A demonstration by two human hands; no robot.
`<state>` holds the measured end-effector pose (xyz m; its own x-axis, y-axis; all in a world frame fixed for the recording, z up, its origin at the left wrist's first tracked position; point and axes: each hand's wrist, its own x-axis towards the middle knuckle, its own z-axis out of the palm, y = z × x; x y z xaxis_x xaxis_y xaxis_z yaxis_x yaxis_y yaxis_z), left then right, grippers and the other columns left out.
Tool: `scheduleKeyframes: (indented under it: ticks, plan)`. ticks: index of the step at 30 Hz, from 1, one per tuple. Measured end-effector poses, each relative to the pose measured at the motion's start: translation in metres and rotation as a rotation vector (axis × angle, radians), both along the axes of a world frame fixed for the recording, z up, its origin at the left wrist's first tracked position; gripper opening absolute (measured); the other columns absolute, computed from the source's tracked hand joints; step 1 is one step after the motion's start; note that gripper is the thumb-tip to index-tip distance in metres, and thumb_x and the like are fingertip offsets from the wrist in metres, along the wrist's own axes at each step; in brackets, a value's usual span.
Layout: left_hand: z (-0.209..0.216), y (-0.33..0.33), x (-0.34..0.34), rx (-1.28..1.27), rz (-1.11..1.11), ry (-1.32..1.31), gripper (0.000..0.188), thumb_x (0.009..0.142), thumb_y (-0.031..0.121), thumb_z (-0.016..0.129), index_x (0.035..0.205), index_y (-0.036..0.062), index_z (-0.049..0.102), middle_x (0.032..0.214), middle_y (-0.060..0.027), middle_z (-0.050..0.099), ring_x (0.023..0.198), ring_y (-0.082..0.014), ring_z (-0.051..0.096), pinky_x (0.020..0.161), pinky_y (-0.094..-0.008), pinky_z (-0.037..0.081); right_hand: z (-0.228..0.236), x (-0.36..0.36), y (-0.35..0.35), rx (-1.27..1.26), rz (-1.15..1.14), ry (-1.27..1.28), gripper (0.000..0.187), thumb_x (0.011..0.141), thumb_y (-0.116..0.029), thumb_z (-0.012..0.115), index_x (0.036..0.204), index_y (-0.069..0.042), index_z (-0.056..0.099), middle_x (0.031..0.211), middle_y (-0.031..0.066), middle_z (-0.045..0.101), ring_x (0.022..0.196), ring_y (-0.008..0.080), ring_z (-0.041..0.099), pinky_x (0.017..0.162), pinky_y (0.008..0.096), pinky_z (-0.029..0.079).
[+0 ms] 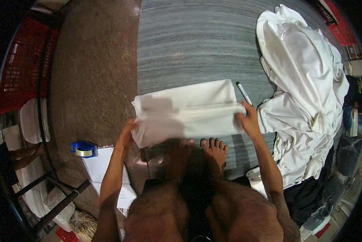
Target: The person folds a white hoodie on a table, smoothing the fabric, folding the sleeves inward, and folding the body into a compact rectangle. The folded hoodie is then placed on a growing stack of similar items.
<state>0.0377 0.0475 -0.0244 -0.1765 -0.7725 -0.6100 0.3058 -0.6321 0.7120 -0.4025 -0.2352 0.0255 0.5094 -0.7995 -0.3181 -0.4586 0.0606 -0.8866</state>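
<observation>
A white cloth (189, 94), folded into a flat rectangle, lies in front of my feet. Its near part is lifted between my two hands and looks slightly blurred. My left hand (127, 133) grips the cloth's left end. At the right end, my right hand (247, 119) pinches the edge, thumb on top and fingers partly hidden. Just beyond my right hand lies a marker pen (243, 92). To the right spreads a large heap of loose, shiny white fabric (301, 80), with crumpled folds reaching close to my right forearm.
A blue tape dispenser (84, 149) and white papers (102, 165) lie left of my left forearm. Red crates (23, 64) and a black metal frame (64, 203) stand at far left. Plastic-wrapped dark bundles (348, 155) are at far right. The surface is part grey (197, 40), part brown (96, 60).
</observation>
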Motion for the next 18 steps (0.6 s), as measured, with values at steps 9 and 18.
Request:
scheduleKeyframes:
  ticks: [9, 18]
  plan:
    - [0.039, -0.027, -0.095, -0.042, 0.212, -0.682, 0.057, 0.077, 0.026, 0.083, 0.123, 0.0003, 0.061, 0.116, -0.0118, 0.068, 0.108, -0.0262, 0.065, 0.086, -0.0395, 0.054, -0.010, -0.008, 0.014, 0.144, -0.137, -0.055, 0.033, 0.090, -0.016, 0.066, 0.116, 0.004, 0.061, 0.100, 0.0089, 0.067, 0.095, 0.0142, 0.059, 0.083, 0.0301, 0.047]
    - [0.060, 0.020, -0.147, -0.412, 0.572, -0.981, 0.036, 0.080, 0.023, 0.081, 0.104, -0.0008, 0.069, 0.094, -0.0105, 0.072, 0.092, -0.0197, 0.070, 0.081, -0.0336, 0.055, 0.000, -0.033, 0.039, -0.177, -0.245, -0.051, 0.031, 0.099, -0.024, 0.055, 0.109, 0.004, 0.062, 0.090, 0.0064, 0.065, 0.082, 0.0126, 0.055, 0.074, 0.0298, 0.046]
